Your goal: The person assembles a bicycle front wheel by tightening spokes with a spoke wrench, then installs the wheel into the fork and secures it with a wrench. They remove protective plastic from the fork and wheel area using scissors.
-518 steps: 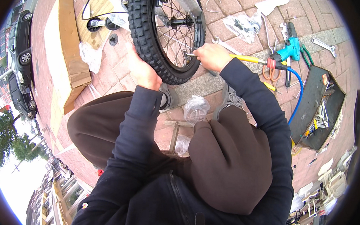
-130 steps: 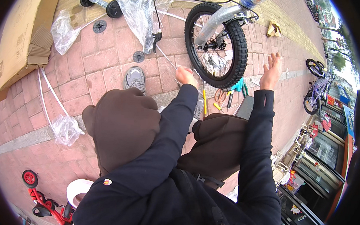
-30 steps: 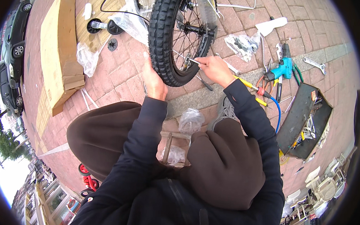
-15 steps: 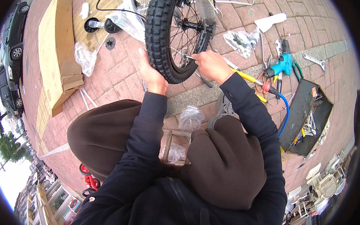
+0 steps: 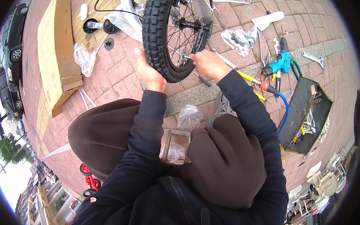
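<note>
A small bicycle wheel with a knobby black tyre point(image 5: 156, 30) stands upright on the brick paving in front of my knees. My left hand point(image 5: 149, 72) presses flat against the tyre's left side, fingers together. My right hand point(image 5: 209, 64) is closed on a small silver tool point(image 5: 183, 55) that reaches in among the spokes near the rim. The hub and a grey mudguard point(image 5: 199, 7) show above. Both my arms wear dark sleeves and my knees are in brown trousers.
A flattened cardboard box point(image 5: 55, 53) lies at the left, with plastic wrap point(image 5: 127, 22) and small black wheels point(image 5: 99, 26) beside it. At the right lie a turquoise power tool point(image 5: 282, 63), a yellow-handled screwdriver point(image 5: 249, 78), a wrench point(image 5: 313, 59), and an open tool tray point(image 5: 302, 115). Parked cars point(image 5: 10, 50) stand far left.
Both hands stay on the wheel. My right hand has shifted slightly along the spokes with the tool; the view has tilted a little.
</note>
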Motion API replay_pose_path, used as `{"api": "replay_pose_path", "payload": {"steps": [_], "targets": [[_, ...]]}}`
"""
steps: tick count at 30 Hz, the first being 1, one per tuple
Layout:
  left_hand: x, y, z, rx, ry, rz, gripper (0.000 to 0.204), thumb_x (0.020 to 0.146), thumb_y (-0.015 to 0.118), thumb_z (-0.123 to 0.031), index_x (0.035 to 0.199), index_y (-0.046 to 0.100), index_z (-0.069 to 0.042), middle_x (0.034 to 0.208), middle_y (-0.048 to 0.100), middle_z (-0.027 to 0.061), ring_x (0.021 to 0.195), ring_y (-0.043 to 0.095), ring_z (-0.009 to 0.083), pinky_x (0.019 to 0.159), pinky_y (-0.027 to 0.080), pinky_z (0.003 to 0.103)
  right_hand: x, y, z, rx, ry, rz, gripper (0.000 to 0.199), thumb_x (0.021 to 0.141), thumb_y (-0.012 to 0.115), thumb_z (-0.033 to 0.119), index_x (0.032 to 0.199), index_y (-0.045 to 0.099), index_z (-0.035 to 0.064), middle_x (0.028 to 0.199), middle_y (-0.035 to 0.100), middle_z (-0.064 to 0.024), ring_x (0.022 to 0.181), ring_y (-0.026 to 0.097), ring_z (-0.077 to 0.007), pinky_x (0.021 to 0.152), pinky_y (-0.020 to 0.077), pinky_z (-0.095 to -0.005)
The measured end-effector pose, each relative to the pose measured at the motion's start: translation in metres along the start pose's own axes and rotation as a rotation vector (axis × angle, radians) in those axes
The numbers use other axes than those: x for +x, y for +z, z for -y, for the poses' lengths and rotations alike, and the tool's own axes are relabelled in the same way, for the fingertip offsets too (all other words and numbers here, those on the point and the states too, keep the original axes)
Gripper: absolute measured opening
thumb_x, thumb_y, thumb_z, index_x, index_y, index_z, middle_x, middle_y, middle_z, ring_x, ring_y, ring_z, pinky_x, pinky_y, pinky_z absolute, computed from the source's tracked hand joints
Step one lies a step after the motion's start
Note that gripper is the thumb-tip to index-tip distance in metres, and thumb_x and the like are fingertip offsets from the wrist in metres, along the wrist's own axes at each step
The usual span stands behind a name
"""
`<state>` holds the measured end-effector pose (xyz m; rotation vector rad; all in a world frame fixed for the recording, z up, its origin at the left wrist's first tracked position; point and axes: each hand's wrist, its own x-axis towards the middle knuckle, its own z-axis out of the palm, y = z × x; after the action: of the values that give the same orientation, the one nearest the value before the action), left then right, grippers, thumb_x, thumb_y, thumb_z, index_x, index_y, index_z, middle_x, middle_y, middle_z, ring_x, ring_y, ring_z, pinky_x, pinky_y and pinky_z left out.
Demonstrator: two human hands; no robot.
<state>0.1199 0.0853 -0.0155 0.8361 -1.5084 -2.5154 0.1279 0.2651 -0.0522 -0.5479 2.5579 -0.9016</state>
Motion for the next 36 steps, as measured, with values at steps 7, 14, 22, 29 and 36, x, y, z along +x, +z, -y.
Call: {"api": "replay_pose_path", "payload": {"steps": [7, 14, 22, 29, 36], "targets": [[-0.003, -0.002, -0.003, -0.045, -0.032, 0.05, 0.049, 0.095, 0.035, -0.04, 0.113, 0.05, 0.002, 0.105, 0.058, 0.008, 0.087, 0.059, 0.0161, 0.079, 0.046, 0.028, 0.002, -0.002, 0.004, -0.083, -0.025, 0.005, 0.017, 0.076, 0.052, 0.007, 0.09, 0.06, 0.0021, 0.071, 0.06, -0.0194, 0.074, 0.06, -0.036, 0.064, 0.0478, -0.0448], [-0.005, 0.0, -0.005, -0.034, -0.03, 0.067, 0.048, 0.095, 0.035, -0.04, 0.111, 0.052, 0.001, 0.1, 0.06, 0.0076, 0.083, 0.06, 0.0161, 0.075, 0.048, 0.028, 0.002, -0.003, 0.005, -0.094, -0.029, 0.025, 0.018, 0.076, 0.05, 0.007, 0.09, 0.06, 0.0018, 0.073, 0.06, -0.0192, 0.075, 0.06, -0.0359, 0.064, 0.0481, -0.0446], [-0.004, -0.001, -0.004, -0.033, -0.028, 0.057, 0.048, 0.095, 0.035, -0.04, 0.112, 0.052, 0.002, 0.101, 0.06, 0.0076, 0.084, 0.06, 0.0159, 0.076, 0.047, 0.028, 0.001, -0.009, 0.011, -0.092, -0.007, 0.0, 0.012, 0.072, 0.05, 0.004, 0.076, 0.061, 0.0, 0.078, 0.062, -0.0183, 0.077, 0.061, -0.0351, 0.065, 0.0494, -0.0426], [-0.003, -0.001, -0.003, -0.033, -0.018, 0.045, 0.048, 0.095, 0.035, -0.04, 0.112, 0.052, 0.002, 0.105, 0.059, 0.0076, 0.088, 0.059, 0.0159, 0.079, 0.046, 0.028, 0.002, -0.011, 0.013, -0.105, 0.002, 0.022, 0.013, 0.072, 0.05, 0.004, 0.077, 0.061, -0.0003, 0.079, 0.062, -0.0185, 0.078, 0.062, -0.0348, 0.066, 0.0499, -0.0425], [-0.003, 0.0, -0.004, -0.032, -0.019, 0.062, 0.05, 0.095, 0.035, -0.041, 0.114, 0.051, 0.003, 0.107, 0.058, 0.0078, 0.09, 0.058, 0.0162, 0.081, 0.045, 0.029, 0.002, -0.008, 0.011, -0.117, -0.008, 0.014, 0.014, 0.073, 0.05, 0.003, 0.077, 0.062, -0.0009, 0.079, 0.063, -0.0188, 0.078, 0.062, -0.0347, 0.066, 0.0504, -0.0422]]}}
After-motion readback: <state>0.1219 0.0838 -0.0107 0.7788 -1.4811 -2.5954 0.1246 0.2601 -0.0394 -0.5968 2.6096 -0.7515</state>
